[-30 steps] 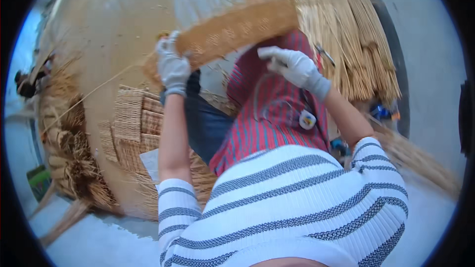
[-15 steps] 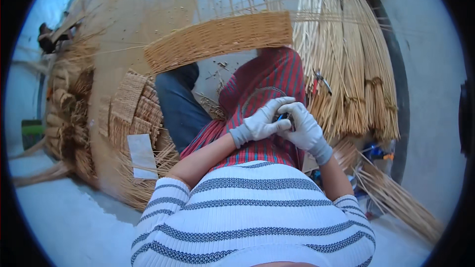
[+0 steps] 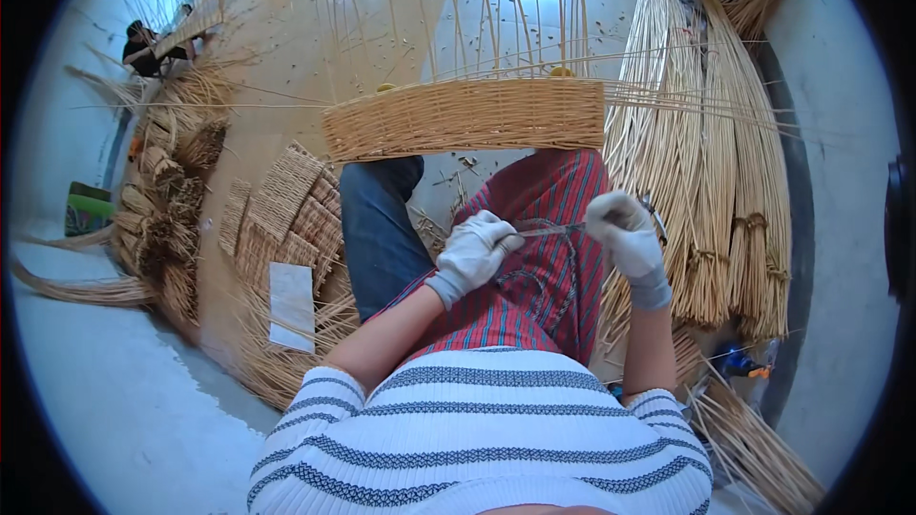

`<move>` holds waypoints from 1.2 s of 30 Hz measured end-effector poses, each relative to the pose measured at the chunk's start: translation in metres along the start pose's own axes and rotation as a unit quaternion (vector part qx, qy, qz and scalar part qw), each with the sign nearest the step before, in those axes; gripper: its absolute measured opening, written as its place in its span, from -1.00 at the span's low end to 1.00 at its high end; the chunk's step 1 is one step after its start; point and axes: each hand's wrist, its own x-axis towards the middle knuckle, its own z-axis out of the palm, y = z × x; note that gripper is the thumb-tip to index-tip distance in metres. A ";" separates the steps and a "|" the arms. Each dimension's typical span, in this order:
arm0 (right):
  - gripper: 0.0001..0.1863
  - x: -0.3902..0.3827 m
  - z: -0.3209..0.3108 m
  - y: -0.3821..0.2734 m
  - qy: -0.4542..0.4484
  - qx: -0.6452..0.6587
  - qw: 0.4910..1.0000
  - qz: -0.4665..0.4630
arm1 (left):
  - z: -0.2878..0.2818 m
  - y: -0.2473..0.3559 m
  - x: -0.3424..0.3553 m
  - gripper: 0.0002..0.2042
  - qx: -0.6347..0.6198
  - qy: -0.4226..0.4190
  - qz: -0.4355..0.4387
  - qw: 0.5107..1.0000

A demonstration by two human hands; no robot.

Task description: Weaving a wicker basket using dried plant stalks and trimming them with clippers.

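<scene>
Above the red plaid cloth (image 3: 520,310) on my lap, a thin, flat greyish strip (image 3: 546,231) stretches between my hands. Its exact kind does not show. My left hand (image 3: 472,253), in a white glove, is closed around the strip's left end. At the other end my right hand (image 3: 625,240), also gloved, pinches it with bent fingers. Beyond them a curved woven wicker panel (image 3: 468,117) rests across my knees, long loose canes (image 3: 496,24) standing out from its far edge. A metal tool (image 3: 655,214) shows partly behind my right hand.
Long bundles of pale canes (image 3: 711,162) lie to the right. Woven mats (image 3: 286,195) and a white sheet (image 3: 292,307) are at the left, beside rolled dark bundles (image 3: 157,219). Another person (image 3: 145,50) sits far left. Cane scraps dot the floor.
My hands, close together around a small dark and blue object before, have moved apart, and the strip now spans the gap. The whole view has shifted, so the panel appears lower and further right.
</scene>
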 end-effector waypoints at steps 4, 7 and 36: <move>-0.75 0.034 -0.085 0.052 0.178 -0.133 0.975 -0.009 | 0.017 -0.033 0.032 -0.83 -0.368 0.062 -0.103 0.922; -0.63 0.048 -0.159 0.116 0.258 -0.368 0.879 0.161 | 0.021 -0.043 0.058 -0.75 -0.479 0.055 -0.205 0.852; -0.32 0.012 -0.305 0.282 0.278 -0.611 0.588 0.452 | 0.075 -0.036 0.137 -0.80 -0.579 0.133 -0.334 0.732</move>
